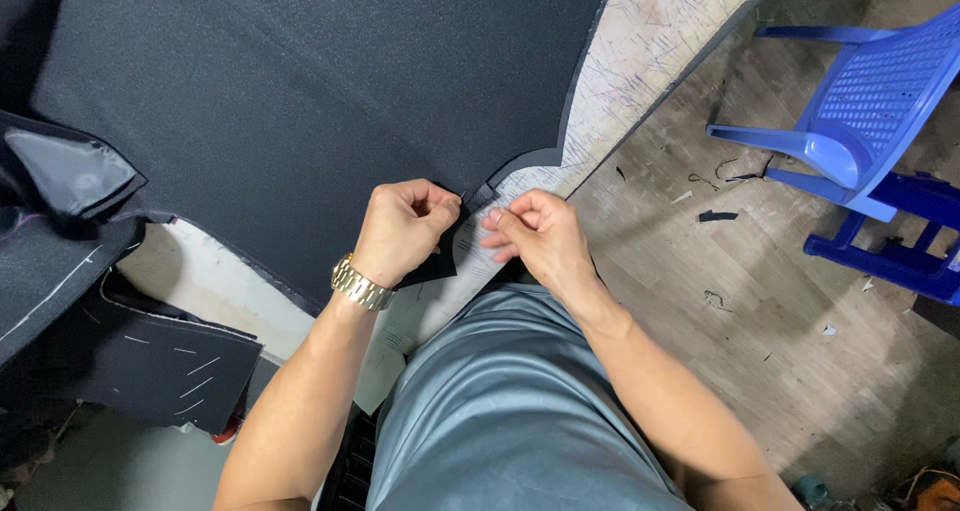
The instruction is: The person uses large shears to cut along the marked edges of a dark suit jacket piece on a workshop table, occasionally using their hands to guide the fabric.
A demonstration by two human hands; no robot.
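Observation:
A large sheet of dark grey fabric (300, 91) lies spread over a scuffed, chalk-marked worktable (650, 41). My left hand (402, 229), with a gold watch on the wrist, is curled shut on the fabric's near edge where a curved cut-out runs. My right hand (537, 236) pinches the same edge just to the right, fingertips touching a narrow strip of the cloth. The two hands are almost touching each other at the table's front edge.
A blue plastic chair (870, 121) stands on the wooden floor at the right, with dark scraps scattered on the floor (718, 216). More dark cut pieces with white chalk marks (150, 361) are stacked at the left.

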